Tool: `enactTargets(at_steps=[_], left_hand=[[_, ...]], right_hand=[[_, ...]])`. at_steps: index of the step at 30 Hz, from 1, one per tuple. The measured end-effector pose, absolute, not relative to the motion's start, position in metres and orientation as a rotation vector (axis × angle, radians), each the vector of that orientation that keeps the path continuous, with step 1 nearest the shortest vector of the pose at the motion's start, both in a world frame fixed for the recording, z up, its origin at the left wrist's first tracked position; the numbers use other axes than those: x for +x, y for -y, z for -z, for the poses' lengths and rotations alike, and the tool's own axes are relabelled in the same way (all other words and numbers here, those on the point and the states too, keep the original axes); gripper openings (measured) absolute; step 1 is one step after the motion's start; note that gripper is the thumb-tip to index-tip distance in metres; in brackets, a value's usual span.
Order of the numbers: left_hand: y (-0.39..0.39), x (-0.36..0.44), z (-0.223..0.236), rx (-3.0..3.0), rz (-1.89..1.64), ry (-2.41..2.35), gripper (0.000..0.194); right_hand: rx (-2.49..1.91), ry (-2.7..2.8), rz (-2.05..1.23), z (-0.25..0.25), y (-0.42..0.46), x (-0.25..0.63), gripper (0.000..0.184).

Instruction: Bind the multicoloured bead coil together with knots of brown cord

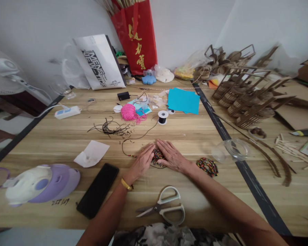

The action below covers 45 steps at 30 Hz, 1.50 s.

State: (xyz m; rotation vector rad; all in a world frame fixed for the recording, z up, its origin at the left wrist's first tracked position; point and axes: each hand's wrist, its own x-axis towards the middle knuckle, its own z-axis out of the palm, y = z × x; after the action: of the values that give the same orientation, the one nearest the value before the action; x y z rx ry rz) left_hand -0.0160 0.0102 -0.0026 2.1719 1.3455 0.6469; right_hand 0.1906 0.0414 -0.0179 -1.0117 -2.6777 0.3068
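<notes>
My left hand (pixel 141 162) and my right hand (pixel 171 156) lie flat on the wooden table (pixel 184 130), fingers stretched out, on either side of a small heap of multicoloured beads (pixel 157 155). Both hands touch the heap and partly cover it. A thin black cord (pixel 133 139) runs from the beads up towards a black cord spool (pixel 162 117). A gold bangle sits on my left wrist. A second coil of strung coloured beads (pixel 207 166) lies just right of my right forearm.
White-handled scissors (pixel 164 207) lie near the front edge, a black phone (pixel 98 190) to their left, then a purple and white device (pixel 38 182). A clear round lid (pixel 236 149), pink yarn (pixel 128 112), blue paper (pixel 183 100), a red bag (pixel 137 37) and wooden racks (pixel 246 95) stand farther back.
</notes>
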Motion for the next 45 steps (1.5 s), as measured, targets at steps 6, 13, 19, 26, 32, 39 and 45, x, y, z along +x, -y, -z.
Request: enactTargets(at_steps=[6,13,19,26,32,39,45], left_hand=[[-0.009,-0.028,-0.004,2.138,-0.682,-1.417,0.045],[-0.011,-0.035,-0.018,2.282,-0.575,-1.402,0.029],[-0.006,-0.037,-0.028,2.362,-0.44,-1.37,0.019],[-0.005,-0.032,-0.03,2.381,-0.331,-1.372,0.015],[-0.007,-0.026,-0.031,2.394,-0.228,-1.376,0.016],[-0.007,-0.022,-0.03,2.386,-0.179,-1.386,0.017],[-0.005,-0.023,-0.025,2.421,-0.207,-1.381,0.018]], right_hand=[[-0.945,2.693,-0.384,0.021,-0.04,0.186,0.08],[-0.893,2.626,-0.525,0.017,-0.04,0.195,0.073],[-1.013,2.481,-0.636,-0.003,-0.035,0.209,0.059],[-1.217,2.389,-0.643,-0.024,-0.021,0.231,0.017],[-1.344,2.63,-0.65,-0.031,-0.006,0.235,0.005],[-1.416,2.666,-0.734,-0.033,-0.003,0.226,0.005],[-1.445,2.673,-0.707,-0.037,-0.002,0.221,0.007]])
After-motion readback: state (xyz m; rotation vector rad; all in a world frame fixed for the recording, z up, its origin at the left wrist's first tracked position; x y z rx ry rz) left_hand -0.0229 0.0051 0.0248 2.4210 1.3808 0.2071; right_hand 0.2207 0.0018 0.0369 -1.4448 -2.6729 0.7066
